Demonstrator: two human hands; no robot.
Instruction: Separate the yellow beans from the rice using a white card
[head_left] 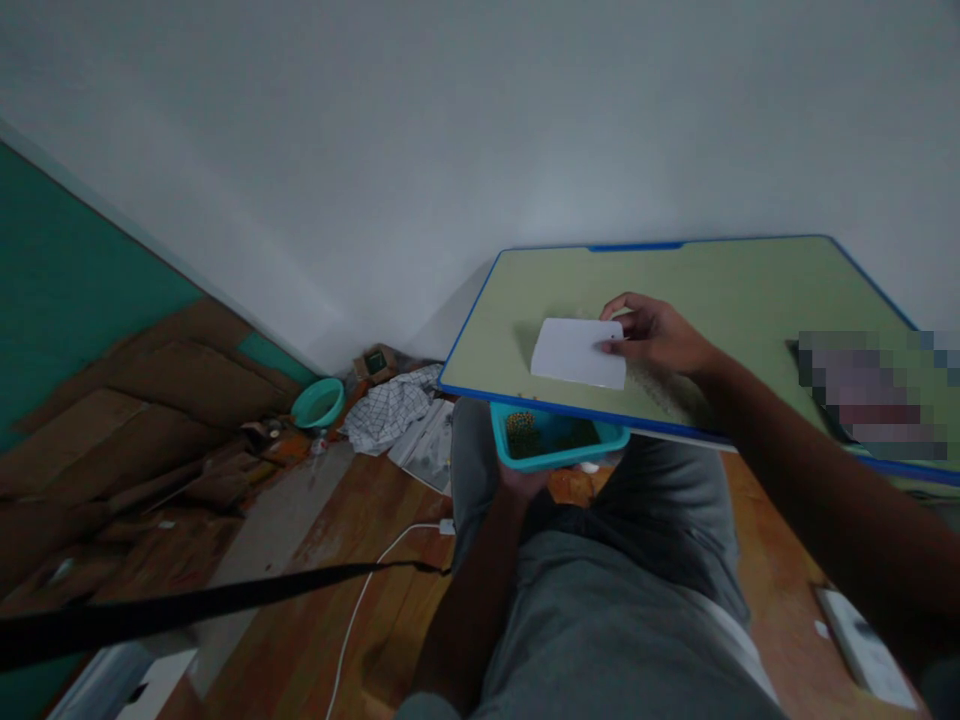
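Right hand (646,335) pinches a white card (574,352), apparently for sweeping; next, left hand (523,481) must steady the turquoise basin (561,460) it holds.

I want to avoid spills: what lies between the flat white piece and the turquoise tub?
In the head view, a strip of green tabletop, a few specks and the blue rim lie between the white piece and tub.

seemingly a home, wooden floor (405,625), blue-edged desk (735,300), piled cardboard (135,440)
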